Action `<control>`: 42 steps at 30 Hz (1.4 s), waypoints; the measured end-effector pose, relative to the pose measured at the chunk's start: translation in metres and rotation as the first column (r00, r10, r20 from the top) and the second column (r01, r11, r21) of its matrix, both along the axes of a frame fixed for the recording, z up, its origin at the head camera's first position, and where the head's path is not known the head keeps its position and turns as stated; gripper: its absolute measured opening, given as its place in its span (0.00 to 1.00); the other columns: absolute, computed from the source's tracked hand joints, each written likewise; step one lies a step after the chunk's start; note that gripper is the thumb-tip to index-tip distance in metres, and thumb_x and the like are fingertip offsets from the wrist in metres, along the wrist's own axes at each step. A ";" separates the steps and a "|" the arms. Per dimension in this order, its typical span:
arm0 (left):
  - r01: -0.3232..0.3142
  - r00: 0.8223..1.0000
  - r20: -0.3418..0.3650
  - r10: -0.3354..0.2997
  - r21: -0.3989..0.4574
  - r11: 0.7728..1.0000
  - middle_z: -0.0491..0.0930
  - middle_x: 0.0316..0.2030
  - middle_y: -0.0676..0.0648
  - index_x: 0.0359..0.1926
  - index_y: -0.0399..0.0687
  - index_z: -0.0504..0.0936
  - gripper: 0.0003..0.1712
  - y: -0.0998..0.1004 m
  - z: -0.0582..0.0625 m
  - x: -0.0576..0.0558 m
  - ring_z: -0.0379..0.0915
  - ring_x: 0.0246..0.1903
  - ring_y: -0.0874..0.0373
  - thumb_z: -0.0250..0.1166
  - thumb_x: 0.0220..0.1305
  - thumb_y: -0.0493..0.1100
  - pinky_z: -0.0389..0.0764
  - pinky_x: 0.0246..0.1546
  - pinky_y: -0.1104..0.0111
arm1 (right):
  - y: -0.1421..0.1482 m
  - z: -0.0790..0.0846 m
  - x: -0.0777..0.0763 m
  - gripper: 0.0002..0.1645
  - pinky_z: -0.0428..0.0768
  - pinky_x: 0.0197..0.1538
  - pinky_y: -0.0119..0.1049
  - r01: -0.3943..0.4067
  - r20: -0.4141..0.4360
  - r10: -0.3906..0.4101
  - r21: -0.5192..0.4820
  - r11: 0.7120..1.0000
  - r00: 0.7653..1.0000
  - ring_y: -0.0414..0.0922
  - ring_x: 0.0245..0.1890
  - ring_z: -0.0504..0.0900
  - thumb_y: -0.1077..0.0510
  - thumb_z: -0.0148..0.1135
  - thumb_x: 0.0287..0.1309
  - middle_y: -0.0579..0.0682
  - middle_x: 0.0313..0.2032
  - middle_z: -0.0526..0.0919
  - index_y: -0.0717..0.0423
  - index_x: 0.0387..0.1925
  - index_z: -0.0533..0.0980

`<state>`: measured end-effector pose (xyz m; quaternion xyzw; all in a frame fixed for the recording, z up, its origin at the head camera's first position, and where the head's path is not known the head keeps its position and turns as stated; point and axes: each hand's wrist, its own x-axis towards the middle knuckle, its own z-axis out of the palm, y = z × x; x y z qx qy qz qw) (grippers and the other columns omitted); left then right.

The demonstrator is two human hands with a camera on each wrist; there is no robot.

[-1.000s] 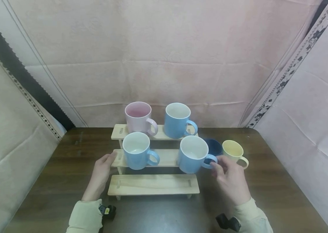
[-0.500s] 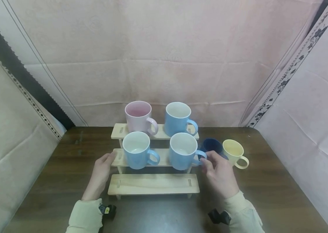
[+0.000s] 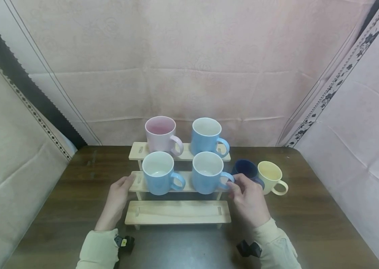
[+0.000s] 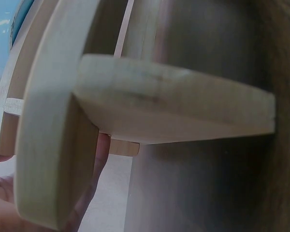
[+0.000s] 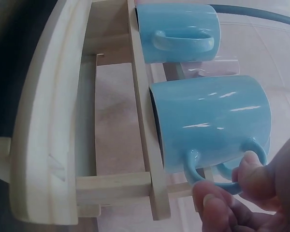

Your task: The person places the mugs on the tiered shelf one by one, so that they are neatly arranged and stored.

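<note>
A three-tier wooden display stand [image 3: 177, 213] stands on the table in the head view. My left hand [image 3: 117, 200] grips the left end of its middle shelf, and in the left wrist view fingers [image 4: 2, 193] show around that shelf end [image 4: 41, 159]. With thumb and fingers my right hand [image 3: 251, 203] pinches the handle of a light blue mug [image 3: 205, 181], upright at the right of the middle shelf. The right wrist view shows this mug [image 5: 212, 121] with its base at the shelf. A matching light blue mug [image 3: 157, 181] stands at the left of that shelf.
On the top shelf are a pale pink mug [image 3: 157, 140] and another light blue mug [image 3: 204, 142]. Right of the stand, a dark blue mug [image 3: 247, 170], partly behind my right hand, and a pale yellow mug [image 3: 267, 179] stand on the table [image 3: 310, 209]. Cloth [image 3: 189, 74] hangs behind.
My right hand has carried the light blue mug leftward and slightly back over the middle shelf, uncovering more of the dark blue mug. The left hand stays at the shelf end.
</note>
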<state>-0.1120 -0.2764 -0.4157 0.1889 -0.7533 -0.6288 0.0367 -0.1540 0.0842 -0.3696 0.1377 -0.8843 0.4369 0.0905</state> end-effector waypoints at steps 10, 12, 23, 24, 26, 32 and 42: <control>0.002 1.000 -0.003 -0.002 -0.009 1.000 0.74 0.51 0.35 0.56 0.33 0.72 0.34 0.000 0.002 0.001 0.72 0.53 0.44 0.44 0.75 0.62 0.70 0.58 0.48 | -0.003 -0.001 -0.001 0.03 0.81 0.29 0.36 -0.002 0.034 0.003 -0.015 1.000 0.999 0.42 0.22 0.79 0.62 0.63 0.63 0.52 0.25 0.83 0.56 0.38 0.79; 0.006 1.000 0.002 -0.006 -0.009 1.000 0.74 0.52 0.36 0.57 0.34 0.72 0.35 0.000 0.002 0.001 0.71 0.53 0.44 0.44 0.74 0.62 0.70 0.58 0.47 | -0.003 -0.001 0.000 0.03 0.82 0.30 0.36 -0.001 0.048 0.002 -0.019 1.000 0.999 0.42 0.23 0.80 0.62 0.63 0.63 0.52 0.26 0.84 0.56 0.39 0.79; 0.001 1.000 0.014 -0.001 -0.017 1.000 0.74 0.53 0.35 0.57 0.34 0.72 0.35 0.000 0.002 0.000 0.70 0.55 0.43 0.44 0.74 0.63 0.68 0.59 0.46 | -0.003 -0.001 -0.001 0.04 0.83 0.32 0.39 -0.008 0.098 0.011 -0.031 0.999 0.995 0.43 0.24 0.80 0.61 0.63 0.64 0.54 0.26 0.83 0.56 0.39 0.79; 0.003 1.000 0.014 -0.002 -0.018 1.000 0.74 0.53 0.35 0.57 0.34 0.71 0.35 0.000 0.001 0.000 0.70 0.55 0.43 0.44 0.74 0.63 0.68 0.59 0.46 | -0.002 -0.001 -0.001 0.04 0.84 0.33 0.40 -0.011 0.102 0.014 -0.031 0.999 0.995 0.43 0.24 0.80 0.61 0.62 0.64 0.54 0.27 0.84 0.56 0.39 0.79; 0.005 1.000 0.014 -0.005 -0.018 1.000 0.74 0.53 0.35 0.57 0.34 0.71 0.35 0.000 0.002 0.000 0.70 0.55 0.43 0.44 0.74 0.63 0.67 0.59 0.45 | -0.001 -0.002 -0.001 0.04 0.84 0.33 0.40 -0.014 0.110 0.018 -0.036 0.999 0.994 0.43 0.25 0.80 0.60 0.62 0.64 0.54 0.27 0.84 0.56 0.40 0.79; -0.001 1.000 0.010 0.001 -0.012 1.000 0.75 0.51 0.36 0.56 0.34 0.72 0.34 0.000 0.003 0.000 0.71 0.53 0.44 0.44 0.75 0.61 0.69 0.58 0.47 | 0.000 -0.003 -0.001 0.05 0.84 0.35 0.39 -0.034 0.129 0.043 -0.064 0.997 0.991 0.44 0.26 0.81 0.59 0.63 0.64 0.53 0.31 0.85 0.55 0.40 0.79; 0.008 1.000 0.018 -0.008 -0.017 1.000 0.74 0.53 0.35 0.57 0.34 0.71 0.35 0.000 0.000 0.000 0.70 0.56 0.42 0.44 0.74 0.62 0.67 0.59 0.45 | 0.002 -0.003 -0.001 0.09 0.84 0.37 0.40 -0.033 0.179 0.044 -0.064 0.997 0.983 0.47 0.32 0.84 0.54 0.62 0.65 0.51 0.35 0.84 0.53 0.43 0.78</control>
